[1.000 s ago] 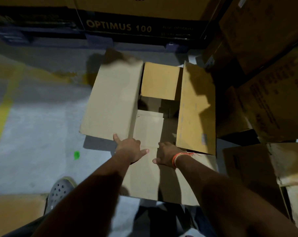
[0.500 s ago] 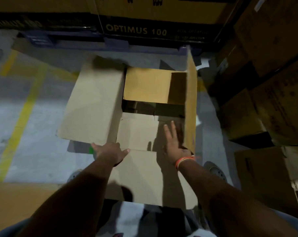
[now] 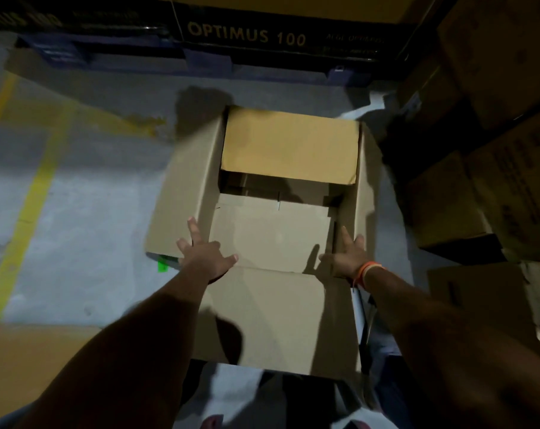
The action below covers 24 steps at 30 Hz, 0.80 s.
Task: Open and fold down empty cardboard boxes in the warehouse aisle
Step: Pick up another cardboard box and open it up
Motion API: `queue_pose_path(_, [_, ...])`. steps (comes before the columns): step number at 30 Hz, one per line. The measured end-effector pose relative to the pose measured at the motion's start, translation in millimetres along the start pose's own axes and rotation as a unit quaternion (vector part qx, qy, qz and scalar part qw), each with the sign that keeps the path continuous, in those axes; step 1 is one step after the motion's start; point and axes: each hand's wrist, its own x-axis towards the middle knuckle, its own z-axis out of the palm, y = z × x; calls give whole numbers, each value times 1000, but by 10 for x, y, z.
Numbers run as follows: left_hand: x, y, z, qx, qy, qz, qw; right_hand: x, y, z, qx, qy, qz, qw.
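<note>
box (image 3: 271,239): brown, flaps splayed | left grip (image 3: 205,258), right grip (image 3: 346,258): fingers spread, pressing flaps

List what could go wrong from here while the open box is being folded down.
1. Both hands, left hand and right hand, press flat on the cardboard box near its flap creases; fingers might get pinched as panels collapse.
2. The stacked boxes stand close on the right, so the right flap may catch on them.

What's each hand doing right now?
Left hand: open, fingers spread on the box left flap.
Right hand: open, fingers spread against the right flap.
</note>
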Motion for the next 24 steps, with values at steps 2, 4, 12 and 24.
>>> queue_pose_path(2, [47, -34, 47, 38, -26, -9, 999, 1, 7, -39, 9, -19, -10, 1000])
queue_pose_path(4, [83, -92, 87, 30, -46, -21, 998, -8, 38, -66, -11, -34, -23, 999])
queue_pose_path(12, [-244, -270, 448, 53, -116, 14, 992, -333, 221, 129, -126, -38, -42, 990])
queue_pose_path(24, [-312, 63, 172, -394, 142, 28, 907, -547, -502, 290, 306, -20, -113, 945])
